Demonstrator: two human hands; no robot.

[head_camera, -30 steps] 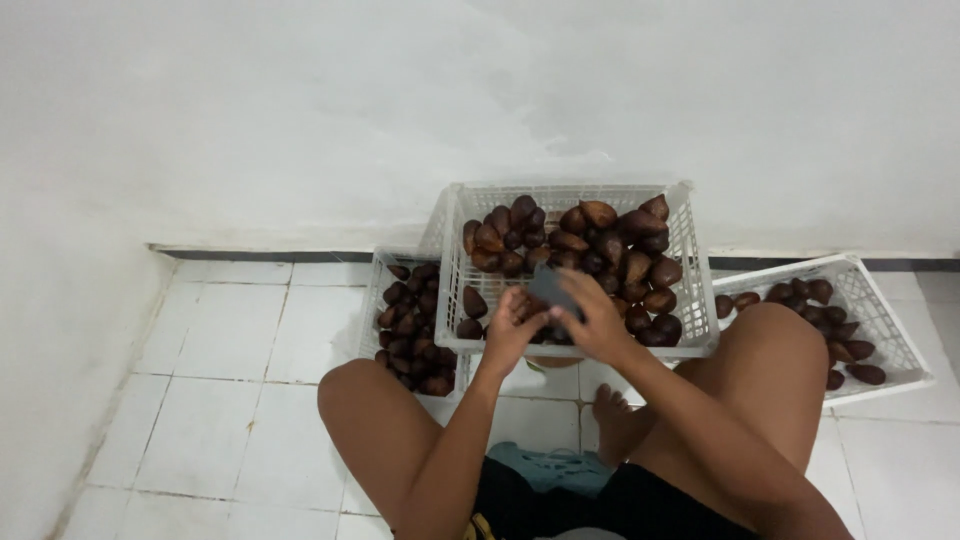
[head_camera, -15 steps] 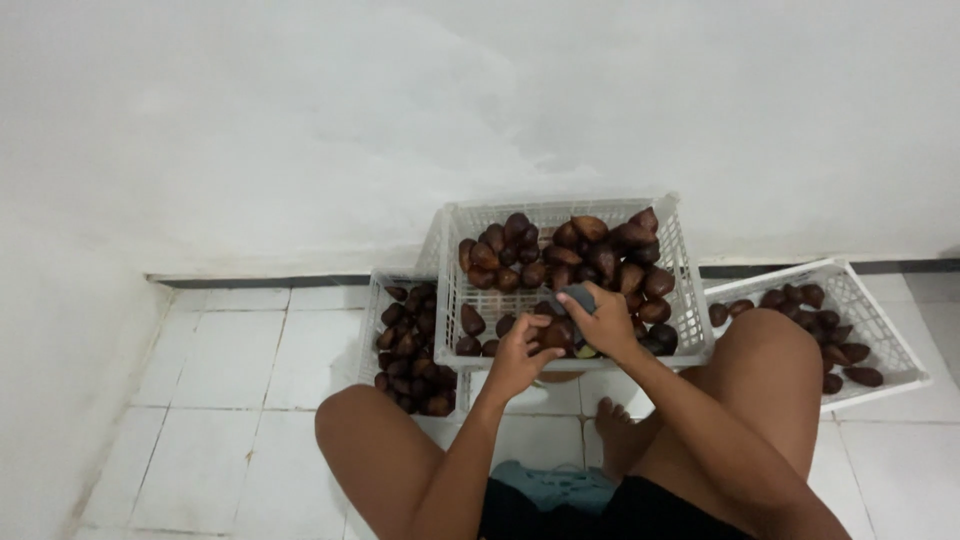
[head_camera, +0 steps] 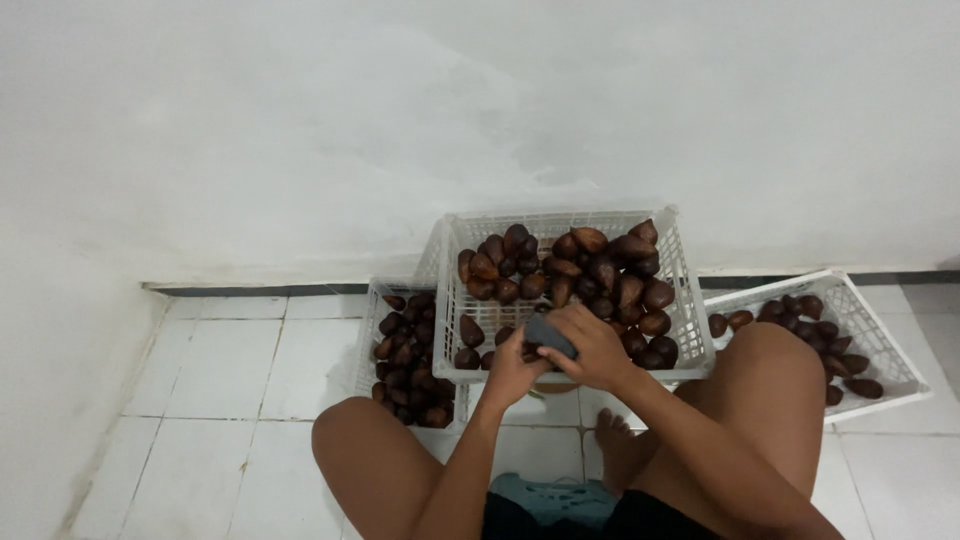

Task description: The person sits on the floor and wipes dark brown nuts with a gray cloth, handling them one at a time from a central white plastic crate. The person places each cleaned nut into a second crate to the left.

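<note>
Both hands meet at the near rim of the middle basket (head_camera: pixel 690 330), where the right hand (head_camera: pixel 590 348) has its grip closed around a small dark grey object (head_camera: pixel 549 334) and the left hand (head_camera: pixel 512 368) curls beside it, its grip hidden from view. Brown scaly fruit (head_camera: pixel 600 270) fills that basket, with a lower basket (head_camera: pixel 366 340) at left and another (head_camera: pixel 880 340) at right on the white tiled floor (head_camera: pixel 230 370).

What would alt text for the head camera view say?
Both hands, left hand and right hand, meet over a white middle basket of brown scaly fruit, right holding a grey object. Two side baskets also hold fruit.
</note>
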